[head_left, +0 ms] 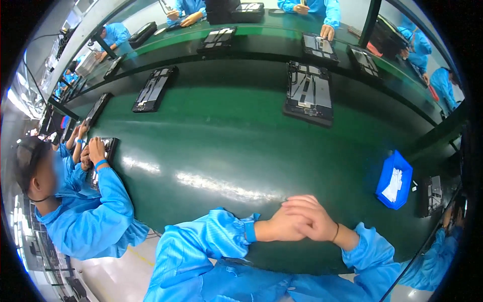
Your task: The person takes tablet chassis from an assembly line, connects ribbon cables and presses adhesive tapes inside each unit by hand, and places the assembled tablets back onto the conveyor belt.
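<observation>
My left hand (pixel 282 224) and my right hand (pixel 318 219) are clasped together over the near edge of the green tabletop (pixel 226 146). The fingers of the two hands are folded over one another, and I see no object between them. Some of the left hand's fingers are hidden beneath the right hand. A blue wristband (pixel 250 232) sits at my left cuff, and a thin dark band (pixel 336 232) circles my right wrist. Farther out, an opened tablet (pixel 308 93) with its inner parts showing lies apart from both hands.
A blue bin (pixel 395 180) holding small white pieces stands at the right, with another opened device (pixel 433 195) beyond it. Another opened tablet (pixel 154 89) lies far left. At my left a co-worker (pixel 95 201) handles a device. Green shelves (pixel 261 38) run across the back.
</observation>
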`<state>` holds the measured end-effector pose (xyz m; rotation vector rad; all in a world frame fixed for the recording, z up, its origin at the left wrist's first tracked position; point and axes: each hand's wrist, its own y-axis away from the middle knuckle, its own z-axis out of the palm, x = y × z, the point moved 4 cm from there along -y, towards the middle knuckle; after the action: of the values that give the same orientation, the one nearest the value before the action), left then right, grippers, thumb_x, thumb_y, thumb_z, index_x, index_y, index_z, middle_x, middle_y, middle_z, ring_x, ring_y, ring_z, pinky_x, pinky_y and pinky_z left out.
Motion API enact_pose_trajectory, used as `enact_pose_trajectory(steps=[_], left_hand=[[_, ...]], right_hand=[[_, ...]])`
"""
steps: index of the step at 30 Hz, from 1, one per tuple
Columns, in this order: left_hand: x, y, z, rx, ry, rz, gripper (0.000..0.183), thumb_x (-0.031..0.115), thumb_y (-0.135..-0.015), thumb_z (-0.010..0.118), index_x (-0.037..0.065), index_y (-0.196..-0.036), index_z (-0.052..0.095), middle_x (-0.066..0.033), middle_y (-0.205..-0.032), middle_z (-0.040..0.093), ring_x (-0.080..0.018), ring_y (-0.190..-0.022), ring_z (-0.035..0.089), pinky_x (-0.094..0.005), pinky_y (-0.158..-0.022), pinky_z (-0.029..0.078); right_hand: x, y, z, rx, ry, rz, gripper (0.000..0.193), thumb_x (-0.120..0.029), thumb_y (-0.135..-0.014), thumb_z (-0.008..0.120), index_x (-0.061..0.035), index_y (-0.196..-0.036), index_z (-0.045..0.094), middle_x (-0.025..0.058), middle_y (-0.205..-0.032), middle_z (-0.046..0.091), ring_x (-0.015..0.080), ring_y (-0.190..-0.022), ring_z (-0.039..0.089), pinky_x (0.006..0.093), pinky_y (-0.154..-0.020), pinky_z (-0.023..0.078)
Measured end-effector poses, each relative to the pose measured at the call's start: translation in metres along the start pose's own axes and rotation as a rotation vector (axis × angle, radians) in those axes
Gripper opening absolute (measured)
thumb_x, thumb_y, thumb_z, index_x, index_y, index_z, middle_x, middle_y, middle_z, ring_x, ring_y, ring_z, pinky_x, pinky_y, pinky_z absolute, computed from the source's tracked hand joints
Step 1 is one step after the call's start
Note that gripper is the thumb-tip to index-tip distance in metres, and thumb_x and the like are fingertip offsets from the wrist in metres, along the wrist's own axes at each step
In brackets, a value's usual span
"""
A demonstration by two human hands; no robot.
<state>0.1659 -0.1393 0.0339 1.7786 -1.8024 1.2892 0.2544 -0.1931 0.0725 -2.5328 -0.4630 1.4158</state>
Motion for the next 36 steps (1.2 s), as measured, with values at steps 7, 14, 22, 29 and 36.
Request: enact_pose_trajectory(steps=[7, 14, 22, 29, 36], left_hand=[[0.008, -0.025, 0.021, -0.038, 0.107, 0.043, 0.014, 0.015, -0.07, 0.064, 0.008, -0.081, 0.07, -0.0124, -0.087, 0.066, -0.0333, -0.089, 0.062, -0.0446, -0.074, 0.05], [0.008, -0.022, 0.017, -0.182, 0.097, 0.006, 0.014, 0.01, -0.07, 0.063, 0.005, -0.082, 0.07, -0.0135, -0.087, 0.067, -0.0346, -0.087, 0.062, -0.0449, -0.075, 0.05], [-0.002, -0.021, 0.026, -0.181, 0.148, 0.027, 0.014, 0.011, -0.071, 0.064, 0.006, -0.082, 0.072, -0.014, -0.086, 0.068, -0.0335, -0.084, 0.064, -0.0435, -0.073, 0.052], [-0.01, -0.015, 0.023, -0.172, 0.076, -0.001, 0.016, 0.012, -0.07, 0.069, 0.005, -0.085, 0.073, -0.0139, -0.083, 0.068, -0.0341, -0.08, 0.066, -0.0413, -0.069, 0.053], [0.006, -0.03, 0.023, -0.302, -0.037, -0.024, 0.015, 0.011, -0.076, 0.065, 0.003, -0.087, 0.071, -0.0154, -0.086, 0.068, -0.0327, -0.082, 0.066, -0.0403, -0.069, 0.052]], right_hand=[[0.007, 0.025, -0.022, 0.063, -0.029, 0.123, 0.035, -0.021, -0.08, 0.067, -0.0064, -0.112, 0.065, 0.0126, -0.129, 0.06, 0.0319, -0.118, 0.056, 0.0445, -0.1, 0.041], [0.008, 0.023, -0.019, 0.043, 0.004, 0.115, 0.036, -0.025, -0.082, 0.065, -0.0075, -0.114, 0.065, 0.0112, -0.129, 0.06, 0.0302, -0.119, 0.055, 0.0432, -0.099, 0.04], [0.02, 0.034, -0.022, 0.084, 0.03, 0.108, 0.038, -0.028, -0.086, 0.066, -0.0091, -0.118, 0.064, 0.0087, -0.133, 0.057, 0.029, -0.121, 0.053, 0.0431, -0.1, 0.038], [0.023, 0.036, -0.018, 0.095, 0.0, 0.036, 0.038, -0.03, -0.088, 0.064, -0.0087, -0.119, 0.063, 0.0095, -0.132, 0.057, 0.0286, -0.119, 0.053, 0.0428, -0.101, 0.037], [0.024, 0.042, -0.02, 0.124, -0.051, 0.04, 0.032, -0.029, -0.087, 0.063, -0.0094, -0.112, 0.063, 0.0089, -0.125, 0.059, 0.0274, -0.117, 0.053, 0.0428, -0.099, 0.037]])
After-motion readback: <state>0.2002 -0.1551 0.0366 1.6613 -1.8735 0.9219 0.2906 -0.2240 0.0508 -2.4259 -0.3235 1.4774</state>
